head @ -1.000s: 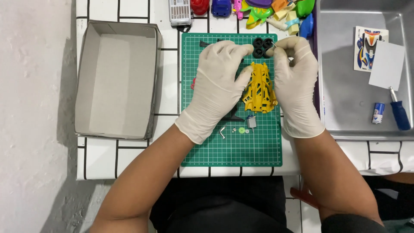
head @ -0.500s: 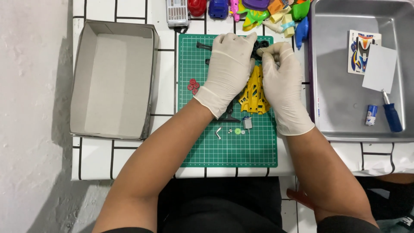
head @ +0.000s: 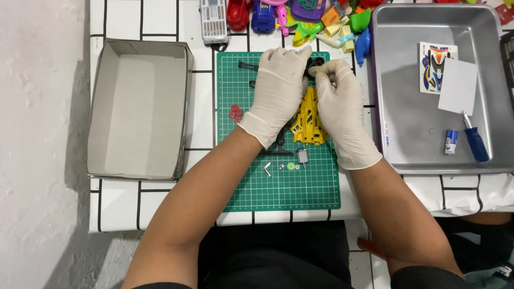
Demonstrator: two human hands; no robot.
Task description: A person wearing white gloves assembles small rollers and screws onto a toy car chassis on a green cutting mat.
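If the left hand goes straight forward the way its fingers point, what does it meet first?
Probably the black wheels at the fingertips of the left hand, then the pile of colourful toys beyond the green mat; depth is unclear.

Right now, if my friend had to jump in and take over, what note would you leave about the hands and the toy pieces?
Left hand: gloved, resting on the green mat, fingers at small black parts by the mat's top edge; the grip is hidden.
Right hand: gloved, fingertips pinched together beside the left hand; what it pinches is too small to tell.
Yellow toy car frame: lying on the mat between the hands.
Loose on the mat: red rings, a small motor, a bent metal key.
Screwdriver and sticker sheet: in the metal tray.
Cardboard box: on the left.
Done: parts laid out. Left: these loose pieces are not yet on the frame.
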